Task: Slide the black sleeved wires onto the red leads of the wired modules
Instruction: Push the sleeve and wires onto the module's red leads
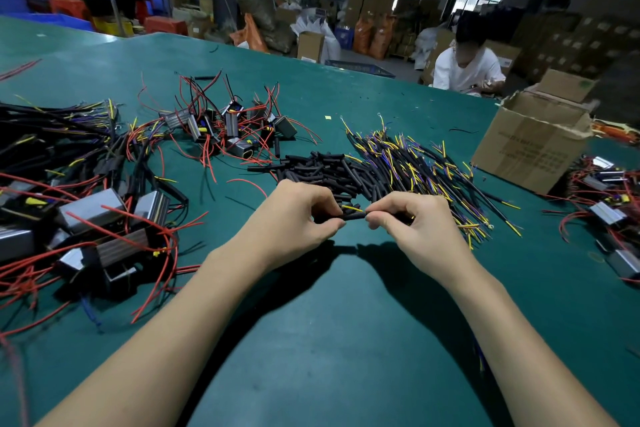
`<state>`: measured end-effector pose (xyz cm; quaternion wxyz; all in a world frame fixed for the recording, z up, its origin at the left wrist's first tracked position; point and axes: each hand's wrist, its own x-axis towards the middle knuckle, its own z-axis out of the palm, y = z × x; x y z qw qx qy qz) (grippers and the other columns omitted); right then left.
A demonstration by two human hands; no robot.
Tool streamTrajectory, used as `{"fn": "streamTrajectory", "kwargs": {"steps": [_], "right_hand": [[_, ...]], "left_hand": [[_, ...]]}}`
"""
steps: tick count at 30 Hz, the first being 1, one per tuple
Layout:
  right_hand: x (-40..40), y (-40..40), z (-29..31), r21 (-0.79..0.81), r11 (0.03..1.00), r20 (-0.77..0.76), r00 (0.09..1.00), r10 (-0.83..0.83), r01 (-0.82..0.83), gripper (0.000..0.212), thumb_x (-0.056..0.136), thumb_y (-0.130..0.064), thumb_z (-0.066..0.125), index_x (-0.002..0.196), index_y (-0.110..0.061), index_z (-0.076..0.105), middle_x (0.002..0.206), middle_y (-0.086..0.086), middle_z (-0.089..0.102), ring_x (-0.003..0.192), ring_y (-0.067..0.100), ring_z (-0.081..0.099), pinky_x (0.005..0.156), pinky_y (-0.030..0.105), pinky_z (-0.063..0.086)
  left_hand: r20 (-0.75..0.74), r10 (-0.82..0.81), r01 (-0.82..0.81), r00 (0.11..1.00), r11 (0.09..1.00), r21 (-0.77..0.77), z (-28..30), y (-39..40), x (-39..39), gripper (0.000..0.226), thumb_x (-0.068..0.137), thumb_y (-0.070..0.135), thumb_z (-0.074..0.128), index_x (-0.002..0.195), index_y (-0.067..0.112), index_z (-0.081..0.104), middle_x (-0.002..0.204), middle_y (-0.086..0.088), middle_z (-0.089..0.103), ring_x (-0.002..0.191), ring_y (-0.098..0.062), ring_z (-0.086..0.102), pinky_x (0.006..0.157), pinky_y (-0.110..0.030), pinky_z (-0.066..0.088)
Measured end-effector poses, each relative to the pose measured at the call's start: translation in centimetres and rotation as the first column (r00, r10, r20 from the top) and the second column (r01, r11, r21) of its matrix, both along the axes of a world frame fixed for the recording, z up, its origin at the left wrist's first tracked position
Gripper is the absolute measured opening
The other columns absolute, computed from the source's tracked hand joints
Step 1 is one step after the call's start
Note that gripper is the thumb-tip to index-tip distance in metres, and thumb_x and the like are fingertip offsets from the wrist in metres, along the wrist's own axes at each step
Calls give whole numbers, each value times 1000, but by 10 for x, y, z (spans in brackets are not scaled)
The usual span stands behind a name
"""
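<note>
We see both hands meeting low over the green table [346, 322], just in front of a heap of short black sleeves [322, 168]. The left hand [294, 215] has its fingers curled in, pinching one end of a black sleeved wire [353, 215]; the right hand [412, 222] pinches the other end between thumb and forefinger, so the piece runs across the small gap between the two hands. A thin yellow strand [353, 208] lies along the top of it. Just behind the right hand we find a spread bundle of black sleeved wires with yellow and purple ends [426, 166]. The wired modules sit apart from the hands: one cluster with red leads [235, 125] farther back on the table, a larger pile [93, 218] at the left, and more at the right edge [609, 198]. An open cardboard box [533, 142] stands at the right, and a person in a white shirt [467, 69] sits beyond the far edge.
</note>
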<state>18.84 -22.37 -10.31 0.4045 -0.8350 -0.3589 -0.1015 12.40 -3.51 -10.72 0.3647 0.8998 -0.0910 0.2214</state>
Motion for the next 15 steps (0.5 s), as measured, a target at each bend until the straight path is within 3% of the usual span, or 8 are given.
{"fn": "streamTrajectory", "kwargs": {"steps": [5, 10, 13, 15], "right_hand": [[-1, 1, 1, 29, 1000, -20, 1000, 4, -3, 9, 84, -5, 69, 80, -12, 73, 63, -11, 67, 56, -5, 56, 60, 7, 38], [0, 1, -1, 5, 1000, -36, 999, -5, 5, 9, 84, -6, 70, 91, -9, 74, 68, -11, 67, 62, -7, 59, 63, 6, 40], [-1, 3, -3, -39, 999, 0, 1000, -7, 7, 16, 84, -15, 72, 99, -15, 74, 73, -9, 68, 69, 3, 61, 70, 18, 47], [0, 5, -4, -60, 998, 43, 999, -23, 25, 12, 83, -19, 73, 95, -19, 74, 75, -12, 67, 71, 8, 61, 73, 27, 49]], "left_hand": [[27, 51, -49, 998, 997, -51, -4, -2, 1, 1, 77, 14, 75, 77, 14, 75, 66, 3, 69, 49, 7, 50, 51, -8, 35], [22, 51, -50, 998, 997, -55, -4, -5, 2, 4, 78, 13, 75, 81, 14, 73, 67, 12, 64, 58, 6, 55, 59, -9, 40], [1, 33, -33, 999, 999, -43, -1, -3, 2, 8, 78, 12, 74, 86, 14, 72, 74, 10, 67, 66, 3, 60, 64, -10, 44], [-15, 20, -21, 1000, 999, -49, 1, -1, 1, 14, 78, 12, 75, 90, 15, 71, 77, 7, 69, 68, 2, 61, 62, -7, 42]]}}
